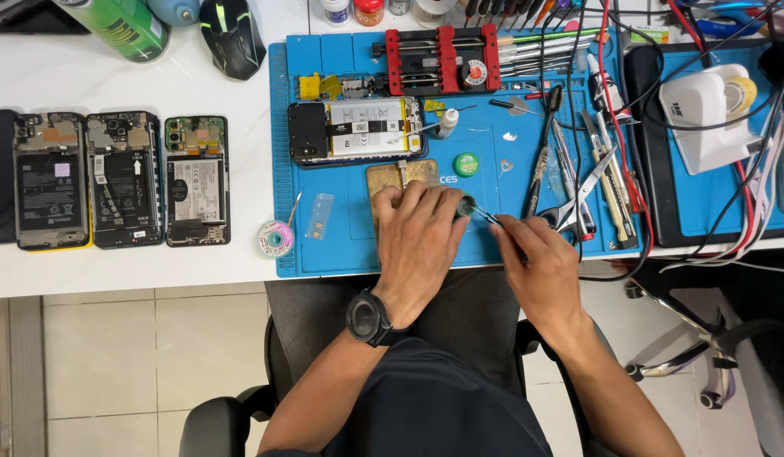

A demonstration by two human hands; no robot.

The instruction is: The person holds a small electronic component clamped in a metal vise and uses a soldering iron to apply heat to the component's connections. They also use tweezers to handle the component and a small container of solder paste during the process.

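While the left hand (419, 230) curls over a small round part (466, 206) and pins it to the blue mat (358, 245), the right hand (537, 254) pinches tweezers (486, 217) whose tips meet that part, near the middle of the mat's near edge. By the look of it the work is midway: an opened phone (358, 129) lies farther off on the mat with its back off and battery bare, and nothing is closed up yet. Just beyond the left fingers sits a tan pad (390, 175) (partly hidden by them). Three more opened phones (121, 179) wait in a row at far left on the white table (112, 271). Pliers (578, 203) and other hand tools crowd the right side just beside the right hand, and cables (713, 228) trail across there too. A small green tin (466, 164) rests close beyond the part.
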